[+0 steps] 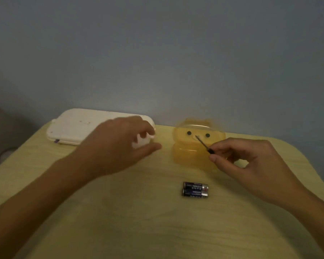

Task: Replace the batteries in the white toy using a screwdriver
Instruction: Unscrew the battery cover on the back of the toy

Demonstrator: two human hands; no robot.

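A flat white toy (73, 127) lies at the table's far left edge. My left hand (118, 146) hovers over its right end, blurred, with a small white piece (141, 142) between thumb and fingers. My right hand (251, 165) pinches a small screwdriver (204, 144) by its dark handle, the thin shaft pointing up and left over a yellow bear-shaped box. Two dark batteries (195, 189) lie side by side on the table, nearer to me, between both hands.
The translucent yellow bear-shaped box (191, 152) with two dot eyes stands at the back centre of the pale wooden table (157, 230). A grey wall rises right behind the table. The table's rounded corners show at left and right.
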